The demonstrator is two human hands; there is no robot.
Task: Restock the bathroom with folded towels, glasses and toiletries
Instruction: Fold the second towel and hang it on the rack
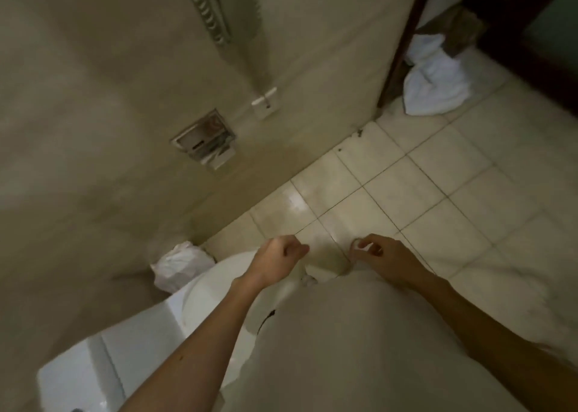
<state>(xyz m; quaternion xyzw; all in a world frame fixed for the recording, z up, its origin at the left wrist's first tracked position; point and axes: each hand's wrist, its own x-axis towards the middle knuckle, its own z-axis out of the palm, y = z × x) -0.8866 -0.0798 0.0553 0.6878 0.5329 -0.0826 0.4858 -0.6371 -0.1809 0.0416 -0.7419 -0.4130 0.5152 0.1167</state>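
Right, you're standing over the toilet (215, 289) with both arms out in front of you, and neither hand is carrying stock. Your left hand (275, 260) is curled into a loose fist, nothing visible in it. Your right hand (386, 260) pinches something small and pale between thumb and fingertips; it's too blurred to name, and it may be no more than the hem of your light shirt (344, 349).

Watch the drop zone. If that pale bit slips, it lands on the tiled floor (438, 192) or in the bowl at 7 o'clock, and anything meant for a guest is spoiled.

The task's towels? None folded in sight. The only one showing is the crumpled white towel (434, 83) heaped on the floor at 1 o'clock, by the dark door frame (403, 42). I judge it used linen, so don't mix it with fresh stock. It also lies in the doorway, and could catch your foot as you walk out.

At 11 o'clock, the recessed paper holder (203, 139) sits in the wall, a folded tip of paper showing. At 9 o'clock, a bin with a white liner (181, 266) is tucked between toilet and wall, tight quarters if you reach there. No glasses or toiletries are in view.
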